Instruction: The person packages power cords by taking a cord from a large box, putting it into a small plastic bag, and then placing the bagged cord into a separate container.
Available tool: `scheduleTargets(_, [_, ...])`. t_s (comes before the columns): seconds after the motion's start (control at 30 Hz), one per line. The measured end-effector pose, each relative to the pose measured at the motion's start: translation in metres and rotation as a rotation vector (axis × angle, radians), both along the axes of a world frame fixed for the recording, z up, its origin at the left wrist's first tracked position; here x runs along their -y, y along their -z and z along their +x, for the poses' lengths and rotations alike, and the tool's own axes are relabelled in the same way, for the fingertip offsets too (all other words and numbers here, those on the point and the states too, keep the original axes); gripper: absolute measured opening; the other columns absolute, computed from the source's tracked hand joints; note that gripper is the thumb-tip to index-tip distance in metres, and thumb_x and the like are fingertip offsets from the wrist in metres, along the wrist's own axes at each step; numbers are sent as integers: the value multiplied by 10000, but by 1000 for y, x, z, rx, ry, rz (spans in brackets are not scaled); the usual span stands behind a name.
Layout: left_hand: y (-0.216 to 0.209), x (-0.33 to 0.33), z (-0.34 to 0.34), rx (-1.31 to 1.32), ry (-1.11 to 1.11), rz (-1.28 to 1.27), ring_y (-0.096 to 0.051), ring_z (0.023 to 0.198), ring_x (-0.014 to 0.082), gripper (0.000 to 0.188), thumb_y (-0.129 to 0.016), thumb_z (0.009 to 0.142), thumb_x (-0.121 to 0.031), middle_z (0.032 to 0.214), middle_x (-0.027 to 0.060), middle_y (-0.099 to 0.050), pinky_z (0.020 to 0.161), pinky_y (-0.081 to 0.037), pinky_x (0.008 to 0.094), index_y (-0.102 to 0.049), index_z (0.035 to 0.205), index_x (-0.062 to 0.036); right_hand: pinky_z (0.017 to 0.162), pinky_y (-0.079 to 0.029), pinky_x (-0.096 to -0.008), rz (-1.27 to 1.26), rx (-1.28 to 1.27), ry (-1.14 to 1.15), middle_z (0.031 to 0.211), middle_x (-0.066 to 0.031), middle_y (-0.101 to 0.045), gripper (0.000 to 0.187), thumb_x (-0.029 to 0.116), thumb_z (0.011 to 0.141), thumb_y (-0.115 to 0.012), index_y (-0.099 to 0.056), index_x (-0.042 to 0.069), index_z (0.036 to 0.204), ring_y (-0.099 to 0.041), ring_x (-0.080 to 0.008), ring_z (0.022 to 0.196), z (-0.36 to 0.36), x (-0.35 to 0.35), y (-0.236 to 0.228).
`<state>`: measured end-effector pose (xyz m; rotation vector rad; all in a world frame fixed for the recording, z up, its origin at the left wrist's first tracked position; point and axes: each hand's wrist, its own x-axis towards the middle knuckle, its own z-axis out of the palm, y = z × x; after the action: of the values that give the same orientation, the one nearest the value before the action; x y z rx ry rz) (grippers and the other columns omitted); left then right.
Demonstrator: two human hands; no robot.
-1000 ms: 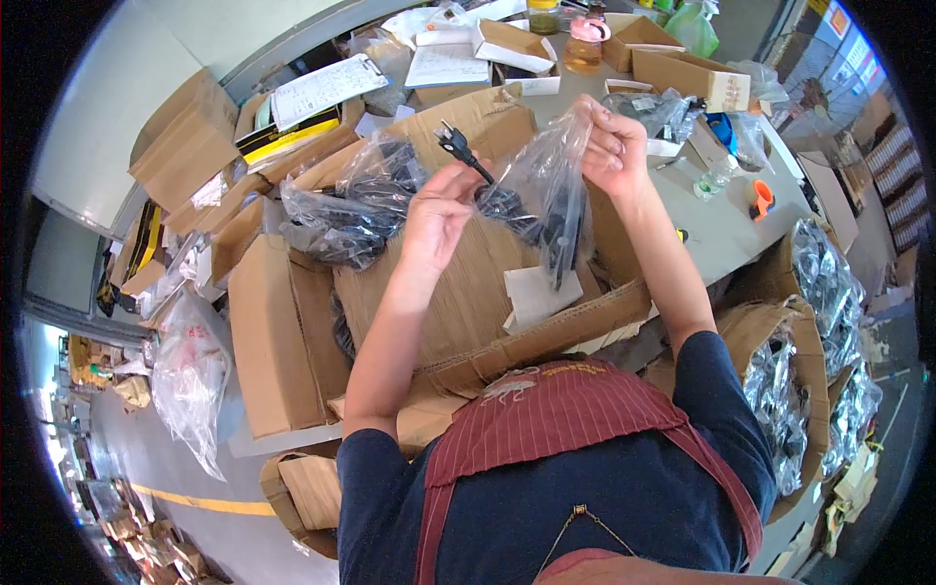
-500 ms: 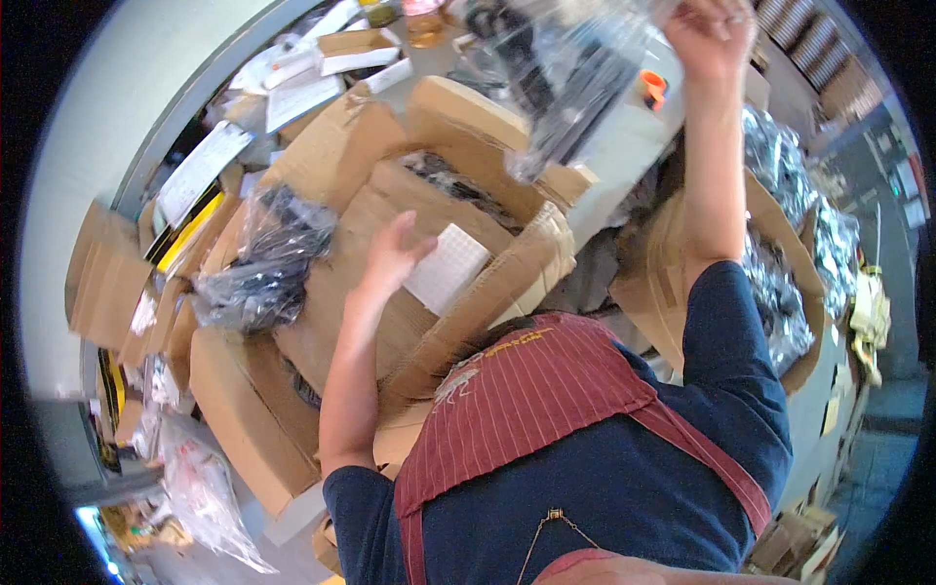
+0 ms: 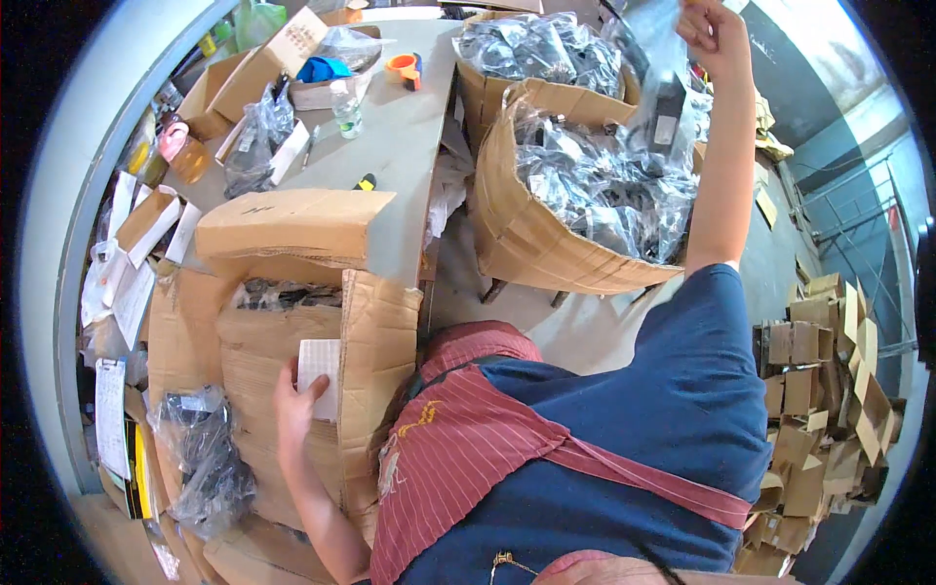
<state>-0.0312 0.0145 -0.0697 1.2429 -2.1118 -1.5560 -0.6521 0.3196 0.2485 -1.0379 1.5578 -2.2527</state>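
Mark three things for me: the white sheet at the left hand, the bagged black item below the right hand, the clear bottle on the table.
White sheet (image 3: 327, 363), head view: its upper face.
Bagged black item (image 3: 670, 101), head view: its dark body.
Clear bottle (image 3: 346, 111), head view: middle of its side.

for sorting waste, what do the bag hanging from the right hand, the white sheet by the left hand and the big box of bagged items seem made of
Bag at the right hand: probably thin plastic film, glossy and see-through.
White sheet by the left hand: paper or thin card, matt and flat; can't tell which.
Big box: likely cardboard, brown, matt, with creased walls.
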Motion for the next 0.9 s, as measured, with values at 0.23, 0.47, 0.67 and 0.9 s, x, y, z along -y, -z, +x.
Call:
scheduleTargets(0.23, [-31, -12, -14, 97, -5, 118, -618, 1007, 203, 529, -721, 799, -74, 1133, 125, -660, 897, -478, 327, -541, 1284, 41, 431, -313, -213, 1104, -537, 66, 486, 48, -365, 271, 306, 934, -589, -689, 69, 850, -355, -28, 420, 19, 11, 49])
scheduleTargets(0.47, [-36, -5, -6, -36, -55, 56, -607, 1064, 208, 577, -724, 773, -56, 1166, 125, -654, 935, -463, 319, -531, 1308, 44, 446, -307, -188, 719, -369, -462, 581, 13, -558, 291, 256, 960, -605, -722, -7, 916, -446, -42, 467, 112, 149, 53])
scheduleTargets(0.67, [-50, 2, 28, -71, -245, -65, -613, 1095, 219, 623, -745, 742, -79, 1213, 140, -644, 949, -467, 323, -535, 1318, 31, 414, -335, -199, 614, -481, -1035, 548, 23, -494, 351, 337, 981, -535, -689, 25, 931, -464, -30, 472, 221, 289, 101])
scheduleTargets(0.9, [-71, -28, 75, 61, -422, -81, -644, 1016, 202, 594, -735, 744, -91, 1124, 131, -677, 906, -486, 315, -554, 1302, 2, 504, -426, -211, 593, -283, -1450, 636, 18, -558, 379, 386, 989, -538, -695, 43, 952, -546, -64, 565, 353, 380, 161])
